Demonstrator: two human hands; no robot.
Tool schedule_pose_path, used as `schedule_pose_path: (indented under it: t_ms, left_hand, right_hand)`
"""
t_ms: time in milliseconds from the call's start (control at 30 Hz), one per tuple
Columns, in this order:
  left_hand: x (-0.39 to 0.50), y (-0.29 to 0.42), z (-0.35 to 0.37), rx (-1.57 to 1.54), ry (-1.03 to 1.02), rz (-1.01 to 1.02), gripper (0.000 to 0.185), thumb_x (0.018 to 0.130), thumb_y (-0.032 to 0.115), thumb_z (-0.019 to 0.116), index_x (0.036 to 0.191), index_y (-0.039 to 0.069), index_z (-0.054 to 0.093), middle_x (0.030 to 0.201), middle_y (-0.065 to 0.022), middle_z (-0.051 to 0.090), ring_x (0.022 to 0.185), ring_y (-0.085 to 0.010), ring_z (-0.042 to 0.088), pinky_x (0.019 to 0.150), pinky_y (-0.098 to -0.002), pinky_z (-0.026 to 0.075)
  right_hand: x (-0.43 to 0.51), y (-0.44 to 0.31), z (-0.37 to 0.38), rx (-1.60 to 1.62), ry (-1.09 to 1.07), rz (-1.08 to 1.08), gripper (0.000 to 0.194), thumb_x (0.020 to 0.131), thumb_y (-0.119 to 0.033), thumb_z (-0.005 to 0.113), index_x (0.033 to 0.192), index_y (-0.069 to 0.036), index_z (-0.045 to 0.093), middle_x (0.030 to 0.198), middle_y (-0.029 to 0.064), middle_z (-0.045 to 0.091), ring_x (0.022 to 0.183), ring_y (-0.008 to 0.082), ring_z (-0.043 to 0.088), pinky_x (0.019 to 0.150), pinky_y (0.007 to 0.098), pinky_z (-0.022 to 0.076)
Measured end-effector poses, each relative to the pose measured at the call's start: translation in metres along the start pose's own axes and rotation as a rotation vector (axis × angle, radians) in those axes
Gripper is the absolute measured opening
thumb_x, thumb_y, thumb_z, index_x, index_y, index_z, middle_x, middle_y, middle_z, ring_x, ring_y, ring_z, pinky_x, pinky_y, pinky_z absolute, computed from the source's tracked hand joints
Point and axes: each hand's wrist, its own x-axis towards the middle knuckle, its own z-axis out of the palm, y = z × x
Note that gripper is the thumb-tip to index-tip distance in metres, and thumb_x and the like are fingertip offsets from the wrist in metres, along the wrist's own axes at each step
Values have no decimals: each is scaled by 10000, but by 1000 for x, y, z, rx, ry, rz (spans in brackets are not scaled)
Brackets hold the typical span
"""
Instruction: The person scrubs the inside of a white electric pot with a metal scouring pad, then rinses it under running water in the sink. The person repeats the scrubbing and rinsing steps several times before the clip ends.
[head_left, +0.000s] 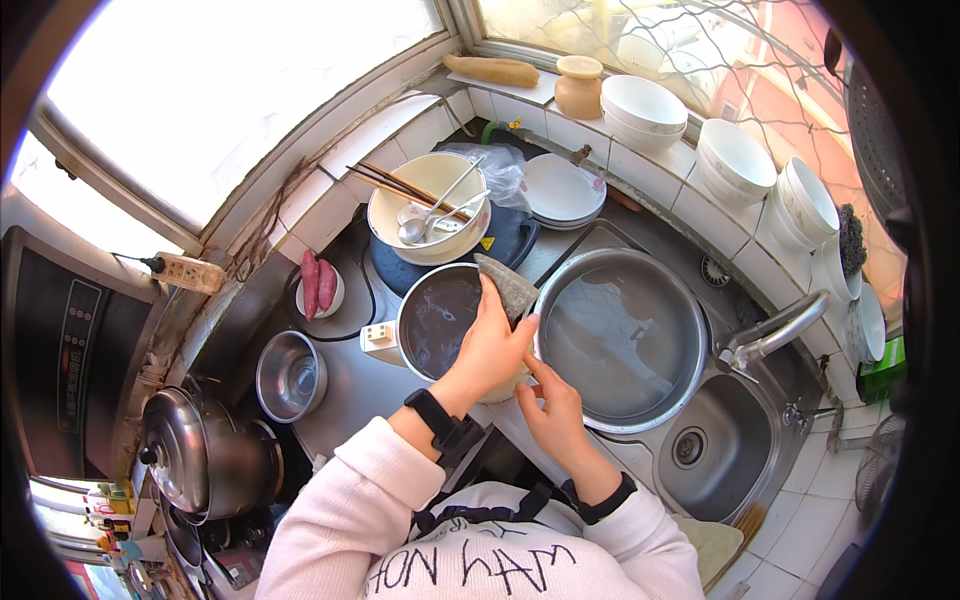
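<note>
My left hand (484, 341) holds a folded grey cloth (507, 285) above the right rim of a small electric pot. The pot (436, 322) has a white outside, a dark inside with some liquid in it, and a handle with buttons (379, 334) pointing left. My right hand (556, 420) is at the pot's near right side, thumb and forefinger by its outer wall; whether they grip it is unclear. Close on the right stands a wide metal basin (622, 341) of cloudy water.
Behind the pot, a cream bowl (386, 195) with chopsticks and spoons rests on a blue appliance (390, 262). Plates (562, 187), a steel bowl (292, 375), sweet potatoes (319, 285) and a lidded steel pot (202, 450) surround it. A faucet (780, 330) overhangs the sink (720, 450).
</note>
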Motion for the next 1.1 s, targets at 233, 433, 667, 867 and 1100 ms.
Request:
schedule_pose_path:
  t_ms: [233,433,667,867,1100]
  left_hand:
    - [-16,2,-16,178,-170,24,547,876,233,562,1314,-41,384,1063,-278,612,984,-435,592,836,-448,469]
    - [-41,13,-43,450,-233,242,288,892,233,554,1111,47,541,854,-190,646,810,-383,620,686,-444,488]
    - [-40,19,-56,481,-320,107,224,911,215,567,1041,35,596,815,-193,629,784,-404,595,672,-398,483]
    - [-29,29,-21,561,-132,373,600,807,98,578,1382,61,412,1165,-188,599,955,-387,612,804,-393,501]
    - [-26,33,-12,990,-100,464,463,679,89,662,1134,110,580,957,-123,609,787,-255,652,619,-331,531]
  right_hand:
    - [-1,-1,1,-28,-7,-6,437,847,-59,588,1282,-54,544,1083,166,651,784,203,690,606,292,520]
    - [-3,1,0,9,-19,-8,452,845,-105,570,1294,-76,536,1109,167,644,796,232,688,669,320,523]
    - [-9,4,0,69,-20,3,439,853,-121,559,1291,-84,539,1186,143,624,824,228,682,696,324,524]
    - [-9,9,4,29,18,-14,428,848,-135,568,1272,-79,547,1168,138,630,812,254,679,699,343,523]
    - [-5,13,3,17,-76,28,426,854,-161,567,1259,-34,540,1123,161,638,862,281,667,752,368,514]
